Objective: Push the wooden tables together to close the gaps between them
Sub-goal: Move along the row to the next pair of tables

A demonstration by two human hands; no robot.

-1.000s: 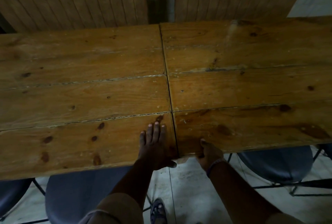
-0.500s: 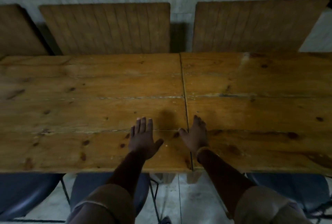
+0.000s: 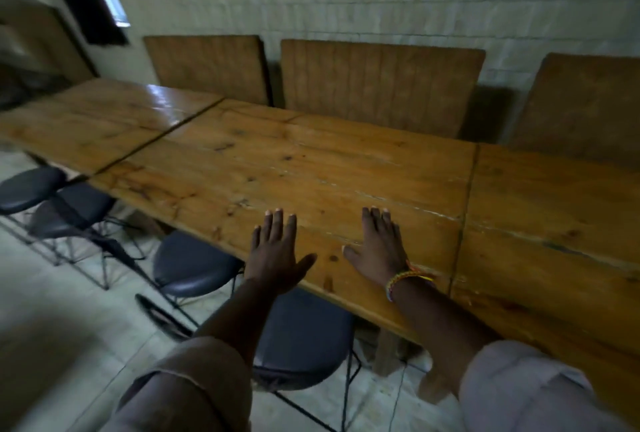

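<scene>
Three wooden tables stand in a row. The middle table (image 3: 294, 161) lies under both my hands. My left hand (image 3: 275, 253) is flat and open near its front edge, fingers spread. My right hand (image 3: 379, 248), with a coloured bracelet at the wrist, rests flat on the same top a little to the right. The right table (image 3: 554, 210) meets the middle one along a thin dark seam. The left table (image 3: 104, 120) meets the middle one along a narrow dark line at the far left.
Dark round stools (image 3: 194, 267) on wire legs sit under the front edge, another (image 3: 301, 338) right below my arms. Wooden bench backs (image 3: 377, 85) lean against the brick wall behind the tables. Pale tiled floor (image 3: 62, 327) lies to the left.
The view swung left and up, bringing the left table into sight. Both hands moved from either side of the right seam onto the middle table, staying flat and open.
</scene>
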